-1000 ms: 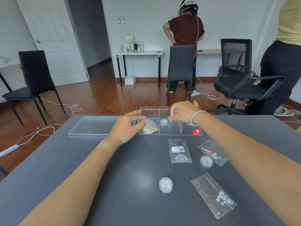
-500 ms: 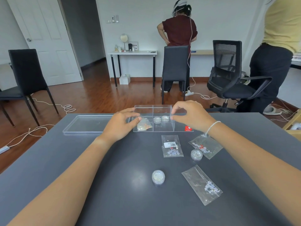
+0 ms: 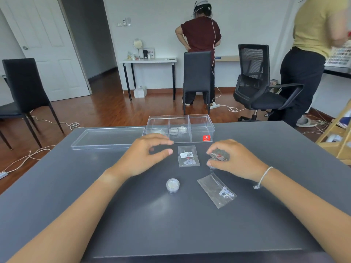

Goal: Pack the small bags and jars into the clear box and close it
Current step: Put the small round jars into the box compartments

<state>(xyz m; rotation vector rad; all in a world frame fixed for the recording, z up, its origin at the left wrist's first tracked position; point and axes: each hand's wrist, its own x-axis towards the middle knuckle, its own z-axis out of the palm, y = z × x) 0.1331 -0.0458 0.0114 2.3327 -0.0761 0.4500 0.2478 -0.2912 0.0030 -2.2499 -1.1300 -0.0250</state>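
The clear box (image 3: 201, 118) stands open at the far edge of the grey table (image 3: 133, 224), with two small jars (image 3: 177, 130) in its middle compartment and a bag in its left one. Its lid (image 3: 107, 138) lies to the left. My right hand (image 3: 230, 158) is closed on a small bag with red and white beads (image 3: 220, 155), over a jar (image 3: 211, 166) that is mostly hidden. My left hand (image 3: 146, 153) hovers open beside a labelled bag (image 3: 188, 156). Nearer me lie another jar (image 3: 172, 185) and a long bag (image 3: 216, 189).
Beyond the table stand black chairs (image 3: 197, 76), an office chair (image 3: 260, 86) and a white side table (image 3: 149, 60). Two people stand at the back and right. Cables run over the wooden floor. A wooden rack (image 3: 336, 137) is at the table's right.
Both hands drew back from the box toward me. My right hand left a jar in the middle compartment and closed on the red-beaded bag. My left hand let go of the box.
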